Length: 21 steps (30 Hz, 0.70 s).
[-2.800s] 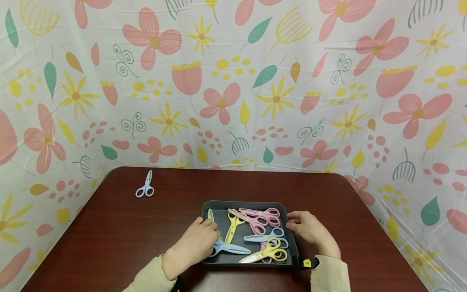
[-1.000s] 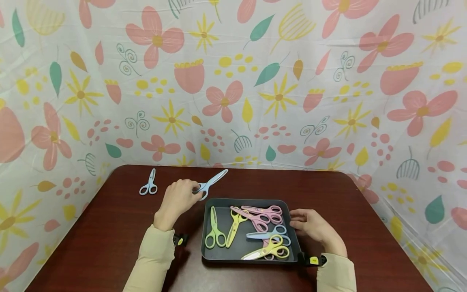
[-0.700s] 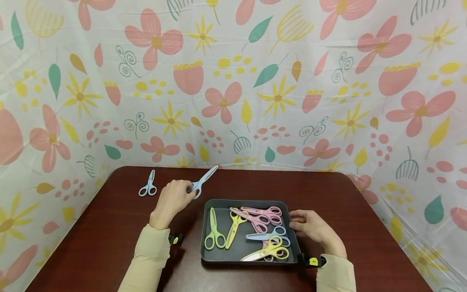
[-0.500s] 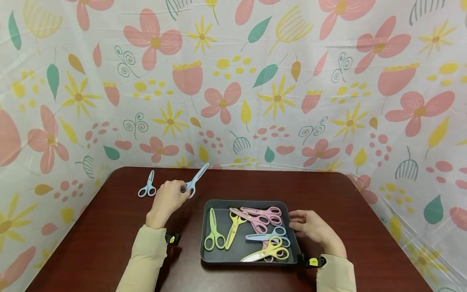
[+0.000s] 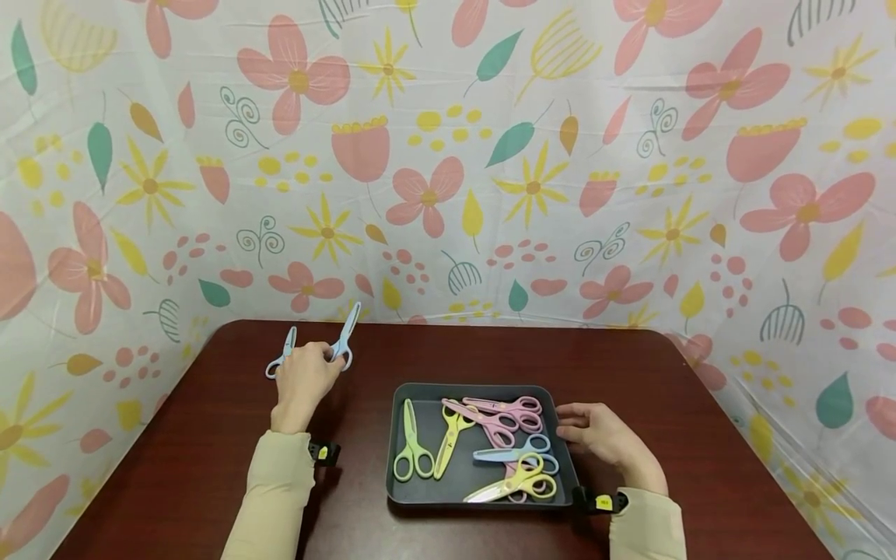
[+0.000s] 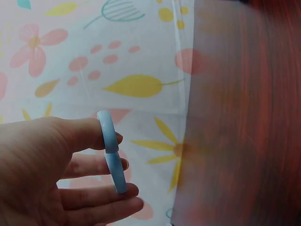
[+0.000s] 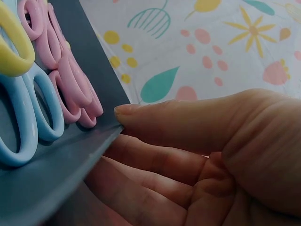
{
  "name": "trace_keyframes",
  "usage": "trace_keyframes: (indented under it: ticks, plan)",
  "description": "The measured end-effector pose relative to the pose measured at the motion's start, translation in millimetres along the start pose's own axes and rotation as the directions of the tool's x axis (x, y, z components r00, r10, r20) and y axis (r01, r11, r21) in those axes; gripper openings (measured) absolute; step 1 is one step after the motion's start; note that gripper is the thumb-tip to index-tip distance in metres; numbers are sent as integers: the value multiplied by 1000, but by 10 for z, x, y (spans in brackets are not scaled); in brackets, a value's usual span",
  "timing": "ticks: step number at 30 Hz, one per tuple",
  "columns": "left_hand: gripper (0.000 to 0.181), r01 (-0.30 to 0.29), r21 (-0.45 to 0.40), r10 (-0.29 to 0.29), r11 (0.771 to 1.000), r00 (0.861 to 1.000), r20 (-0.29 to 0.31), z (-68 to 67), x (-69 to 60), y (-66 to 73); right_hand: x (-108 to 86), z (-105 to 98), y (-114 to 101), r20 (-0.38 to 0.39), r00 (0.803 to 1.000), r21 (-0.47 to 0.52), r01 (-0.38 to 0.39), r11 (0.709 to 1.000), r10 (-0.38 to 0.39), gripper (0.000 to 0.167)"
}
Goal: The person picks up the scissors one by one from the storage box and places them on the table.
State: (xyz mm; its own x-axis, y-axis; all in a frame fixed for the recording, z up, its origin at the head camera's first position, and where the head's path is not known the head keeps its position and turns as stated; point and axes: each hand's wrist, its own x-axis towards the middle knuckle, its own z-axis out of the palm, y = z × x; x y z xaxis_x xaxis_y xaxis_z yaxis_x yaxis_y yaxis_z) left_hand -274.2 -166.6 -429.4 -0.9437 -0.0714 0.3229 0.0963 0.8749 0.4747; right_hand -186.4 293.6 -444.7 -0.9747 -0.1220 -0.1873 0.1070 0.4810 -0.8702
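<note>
My left hand [image 5: 306,381] holds light-blue scissors [image 5: 346,336] by the handles above the table's far left, blades pointing up and away. In the left wrist view, the thumb and fingers pinch the blue handle [image 6: 110,136], seen edge-on. Just beyond this hand, partly hidden by it, other light-blue scissors [image 5: 290,343] lie on the table. My right hand [image 5: 609,439] rests at the right wall of a dark grey tray [image 5: 483,504]. In the right wrist view the thumb tip touches the rim [image 7: 106,146], with the other fingers loosely against its outer side.
Inside the tray lie green scissors [image 5: 411,443], yellow scissors [image 5: 448,449] and more yellow scissors [image 5: 500,488], blue scissors [image 5: 504,454] and several pink scissors [image 5: 514,407], some overlapping. A flowered curtain [image 5: 448,257] stands behind the brown table [image 5: 448,354].
My left hand took blue scissors out of the tray and carried them up and left, beside the blue pair on the table. My right hand has stayed at the tray's right side.
</note>
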Motion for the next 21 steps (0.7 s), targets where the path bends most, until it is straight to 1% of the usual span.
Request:
trace_keyframes:
  ticks: [3, 5, 9, 11, 15, 18, 21]
  plan:
    - [17, 44, 3, -45, 999, 999, 16, 13, 23, -69, -6, -2, -3, -4, 1000, -7, -11, 1000, 11, 43]
    - [19, 73, 6, -73, 997, 997, 31, 25, 38, -108, 1, -7, 0, 9, 1000, -10, 1, 1000, -1, 44]
    - [21, 138, 18, -139, 990, 989, 60, 71, 70, -168, 3, -20, 14, 36, 999, -10, 20, 1000, -19, 44]
    - [21, 160, 26, -161, 987, 984, 74, 94, 83, -190, 3, -29, 21, 37, 999, -12, 25, 1000, -25, 44]
    - [30, 179, 35, -182, 983, 978, 99, 139, 112, -229, 6, -39, 29, 44, 998, -20, 47, 999, -46, 45]
    - [42, 186, 42, -189, 982, 975, 113, 165, 140, -250, 9, -30, 33, 37, 999, -22, 41, 999, -40, 44]
    - [47, 188, 51, -193, 981, 973, 128, 194, 175, -269, 1, -19, 31, 32, 999, -24, 30, 999, -30, 43]
